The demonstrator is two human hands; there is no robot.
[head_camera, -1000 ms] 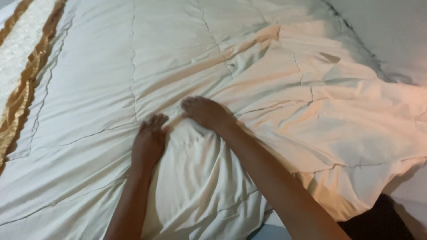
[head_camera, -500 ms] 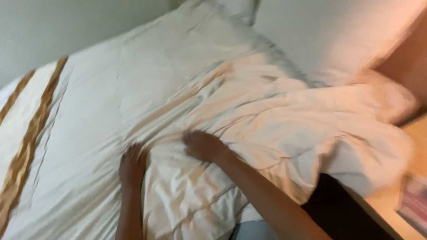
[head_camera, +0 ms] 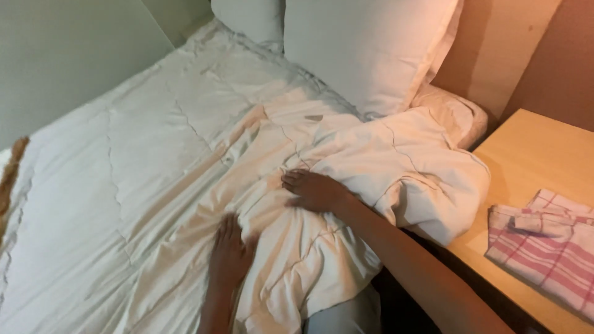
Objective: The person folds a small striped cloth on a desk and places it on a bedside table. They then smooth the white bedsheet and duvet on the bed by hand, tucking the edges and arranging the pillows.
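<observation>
— Where were your hands at that moment?

— Both lay on the white quilt [head_camera: 185,185], which covered the bed [head_camera: 37,272] and was bunched into a crumpled heap along the near edge. My left hand [head_camera: 231,250] rested flat, palm down, fingers together, on the creased cloth just beside the heap. My right hand [head_camera: 314,190] lay on top of the heap, fingers spread and pointing toward the wall [head_camera: 68,55].

— Were you gripping the cloth?

— The left hand was open and held nothing, only pressed on the surface. The right looked open too, though its fingertips sank among the folds, so I could not say for certain that none of them pinched the fabric.

— What else was in the shot?

— Two white pillows [head_camera: 365,49] stood propped at the head of the bed, the rumpled end of the quilt touching the larger one. A wooden bedside table [head_camera: 532,154] stood to the right, well apart from my hands, with a folded pink-and-white checked cloth [head_camera: 544,238] lying near its front edge.
</observation>
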